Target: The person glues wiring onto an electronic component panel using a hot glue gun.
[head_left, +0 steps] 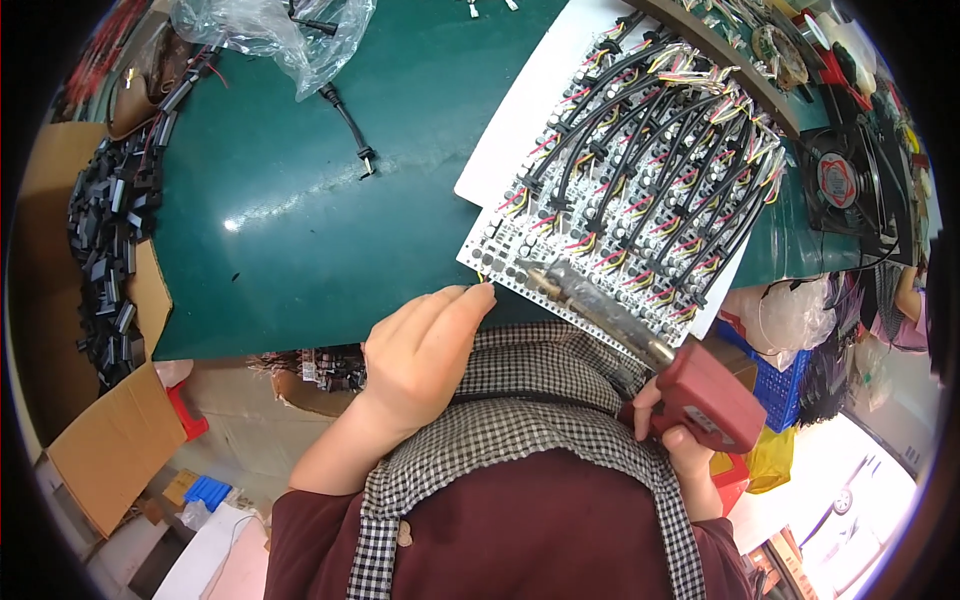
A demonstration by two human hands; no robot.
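Note:
My right hand (672,437) is wrapped round the red body of a soldering gun (712,400). Its long metal barrel reaches up and left across a white panel of circuit boards (485,250), with the tip over the panel's near left part. Rows of short black cables (625,150) with red, yellow and white wire ends stand on the panel. At the panel's near left edge, my left hand (425,345) has its fingers pressed together. A bit of yellow wire (481,279) shows by its fingertips; what they pinch is hidden.
A green table (300,260) lies under the work. On it are a loose black cable (350,130) and a clear plastic bag (285,40). At the left stands a cardboard box (150,300) with many black parts. A dark bar (730,65) crosses the panel's far side; a fan (840,180) stands right.

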